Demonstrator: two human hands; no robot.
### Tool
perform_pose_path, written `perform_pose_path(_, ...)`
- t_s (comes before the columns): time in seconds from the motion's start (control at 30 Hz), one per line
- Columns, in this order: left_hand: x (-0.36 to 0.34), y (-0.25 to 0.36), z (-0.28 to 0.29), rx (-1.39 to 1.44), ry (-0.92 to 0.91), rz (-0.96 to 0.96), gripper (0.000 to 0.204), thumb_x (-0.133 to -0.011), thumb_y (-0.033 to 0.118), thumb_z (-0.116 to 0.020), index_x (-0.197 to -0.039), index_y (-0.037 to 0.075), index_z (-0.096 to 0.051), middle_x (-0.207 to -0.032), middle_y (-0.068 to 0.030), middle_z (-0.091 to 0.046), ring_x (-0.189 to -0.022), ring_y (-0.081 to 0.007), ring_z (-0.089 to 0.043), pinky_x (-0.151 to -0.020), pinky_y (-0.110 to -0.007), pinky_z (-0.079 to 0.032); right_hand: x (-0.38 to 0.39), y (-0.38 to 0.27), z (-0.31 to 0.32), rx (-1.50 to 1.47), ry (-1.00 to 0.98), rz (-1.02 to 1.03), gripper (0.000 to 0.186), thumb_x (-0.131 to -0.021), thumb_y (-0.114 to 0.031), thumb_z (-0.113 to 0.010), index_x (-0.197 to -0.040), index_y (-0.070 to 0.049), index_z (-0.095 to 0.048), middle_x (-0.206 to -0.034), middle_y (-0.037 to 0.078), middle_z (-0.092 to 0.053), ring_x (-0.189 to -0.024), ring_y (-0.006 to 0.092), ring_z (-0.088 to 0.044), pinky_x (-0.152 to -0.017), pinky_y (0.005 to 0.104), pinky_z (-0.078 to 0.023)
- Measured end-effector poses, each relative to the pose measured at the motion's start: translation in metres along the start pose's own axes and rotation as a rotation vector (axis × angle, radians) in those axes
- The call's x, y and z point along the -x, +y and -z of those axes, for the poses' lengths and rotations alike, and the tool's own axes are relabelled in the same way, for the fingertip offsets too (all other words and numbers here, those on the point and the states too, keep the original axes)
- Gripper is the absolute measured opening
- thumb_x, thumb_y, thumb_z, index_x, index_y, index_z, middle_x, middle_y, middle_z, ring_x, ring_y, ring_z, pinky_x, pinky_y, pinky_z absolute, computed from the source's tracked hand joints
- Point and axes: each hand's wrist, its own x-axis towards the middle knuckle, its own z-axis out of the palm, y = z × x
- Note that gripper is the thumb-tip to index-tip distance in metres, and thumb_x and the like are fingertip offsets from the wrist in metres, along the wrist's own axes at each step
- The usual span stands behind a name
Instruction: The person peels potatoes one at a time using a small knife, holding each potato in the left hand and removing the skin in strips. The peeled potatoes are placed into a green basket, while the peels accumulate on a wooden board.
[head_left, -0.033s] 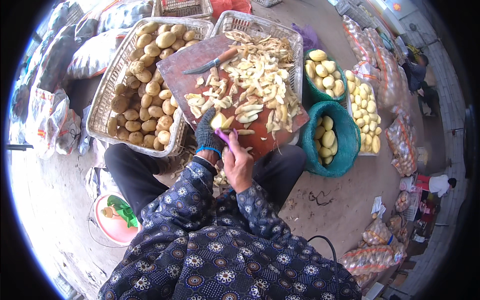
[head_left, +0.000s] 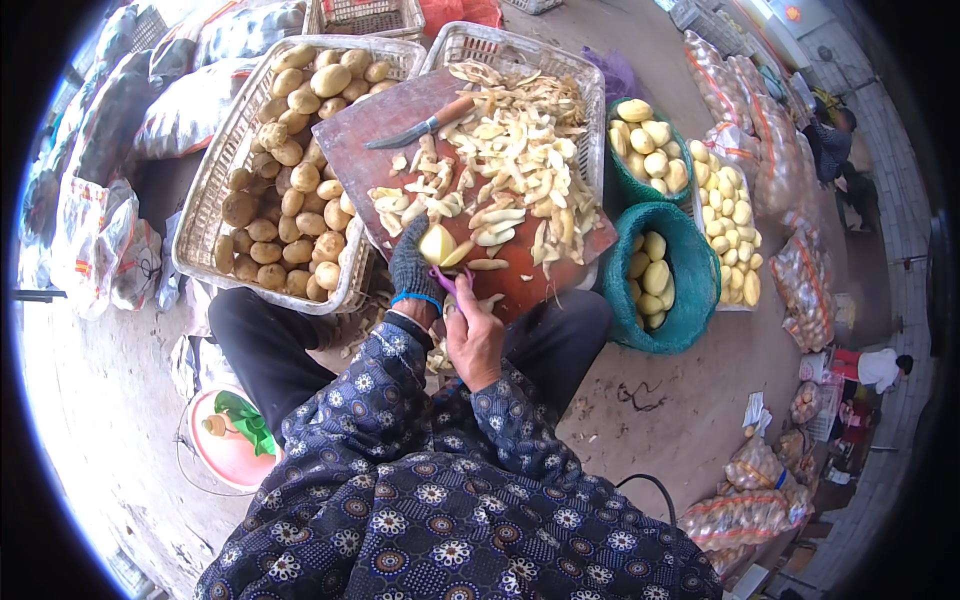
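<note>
My left hand (head_left: 413, 268), in a dark knit glove with a blue cuff, grips a partly peeled potato (head_left: 437, 244) over the near edge of a reddish board (head_left: 360, 180). A purple peeler (head_left: 452, 282) is held in my bare right hand (head_left: 474, 335), its head close against the potato. A strip of peel (head_left: 458, 253) lies beside the potato. Heaped over the board's right half are potato peelings (head_left: 530, 165). Toward the board's far left rests a knife (head_left: 420, 124) with a wooden handle. The fingertips of my left hand are partly hidden by the potato.
A crate (head_left: 190, 235) of unpeeled potatoes stands left of the board. Another crate (head_left: 590, 80) sits under the board. To the right are a green basket (head_left: 690, 320), a smaller green basket (head_left: 615, 185) and a white crate (head_left: 752, 235), all with peeled potatoes. A pink basin (head_left: 215, 455) is at lower left.
The peeler and my right hand have shifted slightly down toward me. More of the potato's pale surface shows, and my left hand stays nearly in place.
</note>
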Motion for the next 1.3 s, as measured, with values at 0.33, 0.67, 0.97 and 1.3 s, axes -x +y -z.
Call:
perform_pose_path(0.33, -0.017, 0.01, 0.039, -0.472, -0.278, -0.202, 0.046, -0.086, 0.05, -0.051, -0.107, 0.009, -0.056, -0.104, -0.0096, -0.06, -0.096, -0.0263, -0.056, -0.082, -0.04, -0.048, -0.055, 0.024, 0.011, -0.312, -0.03, -0.053, 0.037, -0.084, -0.014, -0.053, -0.118, 0.003, -0.054, -0.101, 0.021, -0.063, -0.087, 0.0237, -0.064, -0.077, 0.0304, -0.048)
perform_pose_path(0.67, -0.005, 0.008, 0.009, 0.052, -0.071, 0.087, 0.021, -0.079, 0.025, -0.063, -0.093, 0.01, -0.057, -0.078, -0.0062, -0.06, -0.069, -0.0222, -0.061, -0.062, -0.037, -0.053, -0.052, 0.011, -0.009, -0.16, -0.04, -0.031, 0.039, -0.084, -0.012, -0.052, -0.119, 0.004, -0.053, -0.1, 0.025, -0.062, -0.085, 0.025, -0.065, -0.076, 0.0317, -0.049)
perform_pose_path(0.97, 0.006, 0.027, 0.011, -0.07, -0.139, 0.135, 0.042, -0.084, 0.047, -0.054, -0.102, 0.008, -0.054, -0.082, -0.0151, -0.064, -0.066, -0.0315, -0.063, -0.058, -0.043, -0.054, 0.003, 0.006, -0.002, -0.373, -0.047, -0.151, 0.038, -0.086, -0.009, -0.049, -0.121, 0.005, -0.051, -0.096, 0.014, -0.066, -0.076, 0.0146, -0.06, -0.07, 0.0272, -0.048)
perform_pose_path(1.3, 0.034, 0.038, -0.002, 0.051, -0.205, 0.27, 0.042, -0.08, 0.012, -0.067, -0.117, 0.006, -0.049, -0.106, -0.0082, -0.059, -0.1, -0.0169, -0.057, -0.084, -0.032, -0.048, -0.065, 0.026, -0.014, -0.236, -0.093, -0.132, 0.038, -0.083, -0.013, -0.054, -0.117, 0.003, -0.055, -0.1, 0.021, -0.064, -0.087, 0.0213, -0.063, -0.077, 0.0298, -0.048)
